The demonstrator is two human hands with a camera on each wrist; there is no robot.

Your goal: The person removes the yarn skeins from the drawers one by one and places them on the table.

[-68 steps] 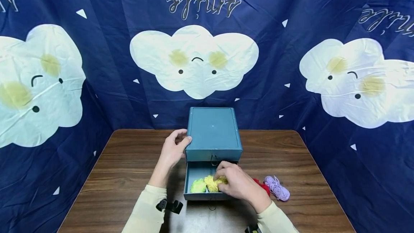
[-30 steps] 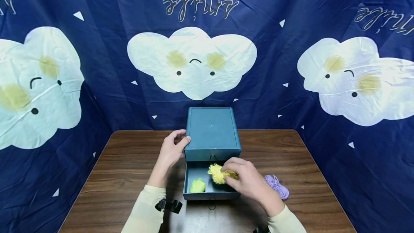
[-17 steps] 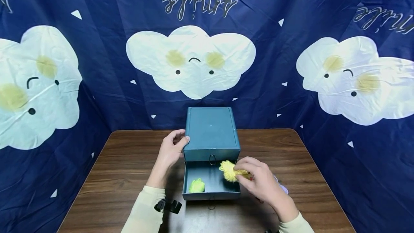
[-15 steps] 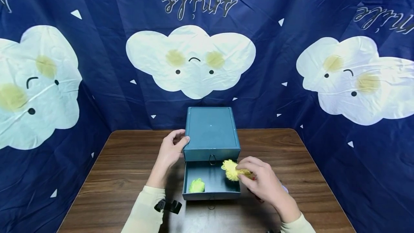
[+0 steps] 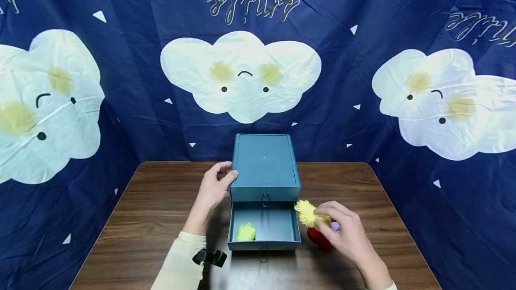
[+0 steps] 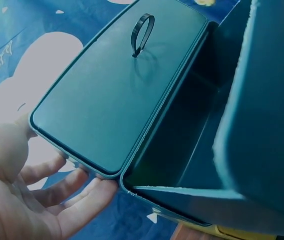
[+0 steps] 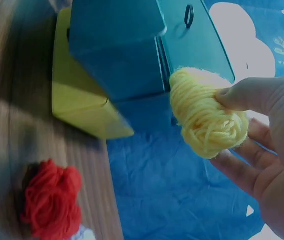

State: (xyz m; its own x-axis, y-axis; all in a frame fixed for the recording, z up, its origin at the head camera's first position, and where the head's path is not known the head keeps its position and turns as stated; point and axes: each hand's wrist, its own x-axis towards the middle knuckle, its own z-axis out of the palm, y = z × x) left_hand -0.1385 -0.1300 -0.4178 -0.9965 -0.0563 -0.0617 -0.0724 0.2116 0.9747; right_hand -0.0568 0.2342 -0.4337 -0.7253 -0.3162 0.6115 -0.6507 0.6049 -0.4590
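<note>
A teal drawer box [image 5: 264,166] stands at the table's middle, its lower drawer [image 5: 264,229] pulled out toward me. A green yarn bundle [image 5: 245,232] lies in the drawer's front left corner. My right hand [image 5: 342,232] pinches a yellow yarn bundle [image 5: 307,213] [image 7: 208,119] just right of the drawer, above a red yarn bundle [image 5: 318,237] [image 7: 51,204] on the table. A bit of purple yarn [image 5: 335,225] peeks out behind my fingers. My left hand [image 5: 215,185] [image 6: 26,195] rests with straight fingers against the box's left side.
The brown wooden table [image 5: 161,209] is enclosed by a dark blue cloth [image 5: 121,57] printed with white clouds at the back and both sides. A black clip [image 5: 209,257] sits at my left wrist. A ring pull [image 5: 265,200] hangs on the box's upper drawer front.
My right hand lifted the yellow yarn out of the drawer and carried it right, past the drawer's edge to above the red yarn. The left hand stayed on the box.
</note>
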